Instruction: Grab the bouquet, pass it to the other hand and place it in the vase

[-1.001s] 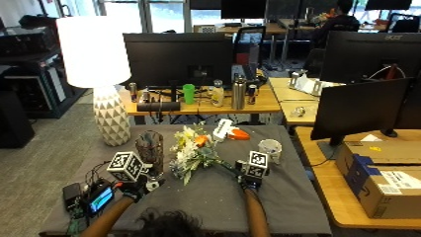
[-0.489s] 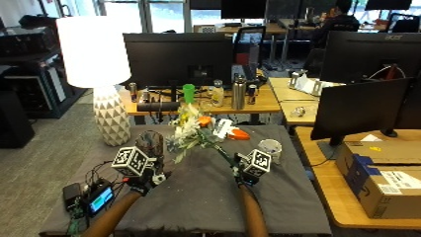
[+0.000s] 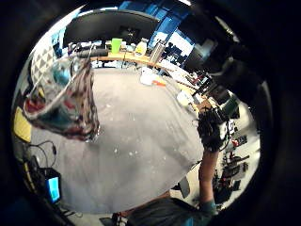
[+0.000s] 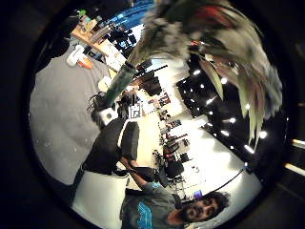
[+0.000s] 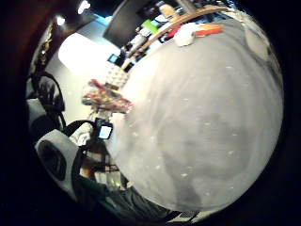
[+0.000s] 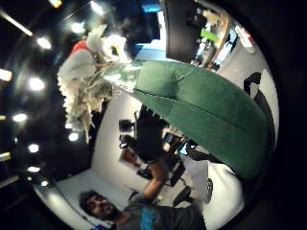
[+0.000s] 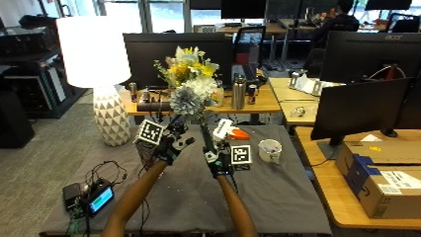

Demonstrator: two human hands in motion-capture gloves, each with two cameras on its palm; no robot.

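Above the grey table point(image 7: 276, 197), the right hand point(image 7: 216, 163) grips the bouquet point(image 7: 188, 84) upright by its stems as the left hand point(image 7: 168, 143), fingers spread beside them, should close before the right lets go.
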